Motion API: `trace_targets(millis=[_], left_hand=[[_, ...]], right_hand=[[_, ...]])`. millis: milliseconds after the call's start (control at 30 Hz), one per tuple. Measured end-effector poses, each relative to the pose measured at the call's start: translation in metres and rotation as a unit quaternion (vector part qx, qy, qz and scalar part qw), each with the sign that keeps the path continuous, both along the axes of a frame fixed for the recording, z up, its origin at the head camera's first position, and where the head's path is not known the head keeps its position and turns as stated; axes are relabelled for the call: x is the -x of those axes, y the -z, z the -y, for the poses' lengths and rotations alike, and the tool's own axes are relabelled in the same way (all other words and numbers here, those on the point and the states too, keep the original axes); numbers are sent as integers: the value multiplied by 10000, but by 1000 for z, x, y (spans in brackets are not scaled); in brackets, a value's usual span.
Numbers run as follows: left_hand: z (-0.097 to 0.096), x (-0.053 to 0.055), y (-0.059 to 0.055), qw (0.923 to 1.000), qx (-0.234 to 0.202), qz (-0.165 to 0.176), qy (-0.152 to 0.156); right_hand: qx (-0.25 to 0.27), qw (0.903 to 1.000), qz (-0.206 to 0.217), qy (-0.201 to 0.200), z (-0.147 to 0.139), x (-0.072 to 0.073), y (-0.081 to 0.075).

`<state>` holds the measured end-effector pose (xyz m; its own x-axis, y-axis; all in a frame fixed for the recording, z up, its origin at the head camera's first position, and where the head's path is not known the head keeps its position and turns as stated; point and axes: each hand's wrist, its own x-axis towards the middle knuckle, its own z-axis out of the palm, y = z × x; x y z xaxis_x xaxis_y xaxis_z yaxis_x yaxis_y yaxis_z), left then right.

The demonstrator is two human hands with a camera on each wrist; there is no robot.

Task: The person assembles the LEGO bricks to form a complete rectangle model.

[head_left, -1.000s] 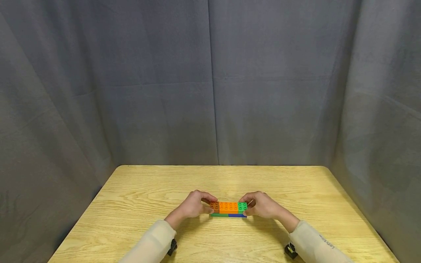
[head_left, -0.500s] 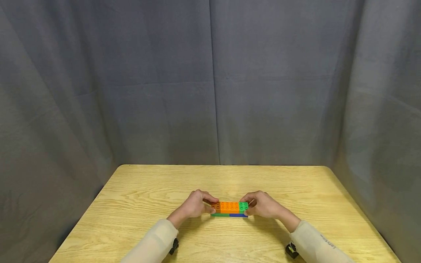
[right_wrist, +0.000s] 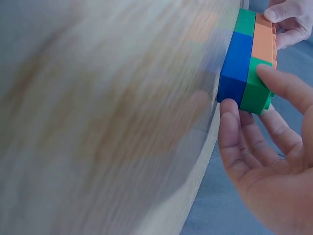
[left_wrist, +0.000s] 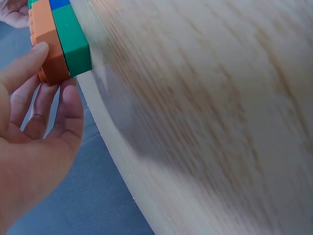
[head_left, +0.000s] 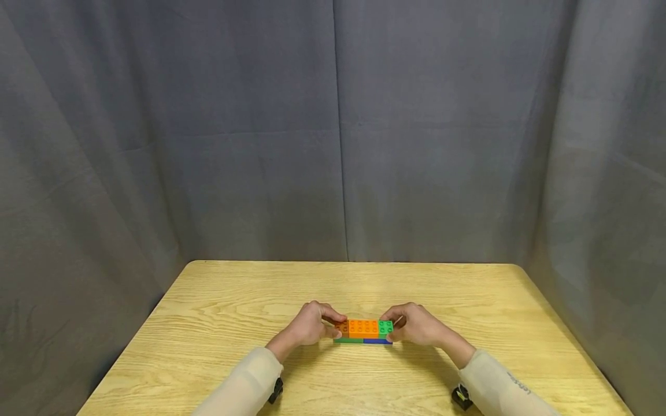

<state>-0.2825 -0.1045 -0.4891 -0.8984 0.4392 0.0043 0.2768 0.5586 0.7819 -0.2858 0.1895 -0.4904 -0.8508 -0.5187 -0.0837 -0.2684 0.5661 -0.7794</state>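
Two layers of toy building bricks stand on the table at its middle. On top, from left to right, are a brown brick (head_left: 345,330), an orange brick (head_left: 363,329) and a small green brick (head_left: 385,327). Below them lie a longer green brick (left_wrist: 73,41) and a blue brick (right_wrist: 236,61). My left hand (head_left: 310,325) pinches the brown brick at the left end, thumb on the near side. At the other end my right hand (head_left: 415,325) pinches the small green brick, its thumb also on the near side. Fingertips partly cover both end bricks.
The wooden table (head_left: 250,289) has rounded far corners. Grey curtains (head_left: 260,144) hang behind it and along both sides. A small black device (head_left: 460,397) sits at the right wrist, and a similar black device (head_left: 276,390) is at the left wrist.
Both hands keep their pinch on the end bricks. Bricks and hands appear a few pixels further right than a second ago, with the whole view shifting slightly too.
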Motion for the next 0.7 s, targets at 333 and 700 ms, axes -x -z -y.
trace_targets(millis=[333,700], left_hand=[[-1,1,1,9997,-115,-36,191],[0,2,1,9987,257,-273,351]], right_hand=[[-32,10000,6,12,-2,0,0],[-93,9999,-129,-34,-3,-1,0]])
